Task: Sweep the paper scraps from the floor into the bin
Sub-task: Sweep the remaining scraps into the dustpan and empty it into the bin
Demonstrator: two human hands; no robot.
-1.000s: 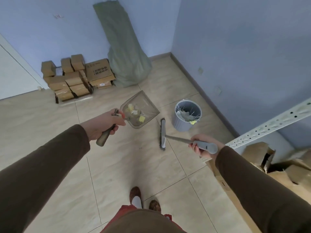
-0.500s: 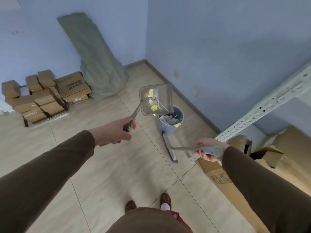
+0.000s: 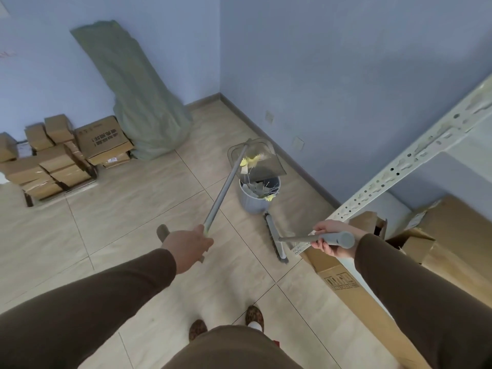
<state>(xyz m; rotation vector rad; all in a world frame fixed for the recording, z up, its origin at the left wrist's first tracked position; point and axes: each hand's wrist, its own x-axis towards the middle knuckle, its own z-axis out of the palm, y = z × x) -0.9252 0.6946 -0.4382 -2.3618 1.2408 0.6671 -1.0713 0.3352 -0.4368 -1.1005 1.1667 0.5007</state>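
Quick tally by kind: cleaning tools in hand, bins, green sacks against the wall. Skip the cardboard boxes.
Dustpan, held by the left hand and tipped over the bin: 1
Broom, held by the right hand: 1
Bin, grey, with paper scraps inside: 1
Green sack, leaning on the wall: 1
Total: 4

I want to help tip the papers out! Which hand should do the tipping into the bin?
The left hand. It grips the dustpan handle, and the pan with its scraps hangs just above the bin. The right hand only holds the broom, whose head is down by the floor.
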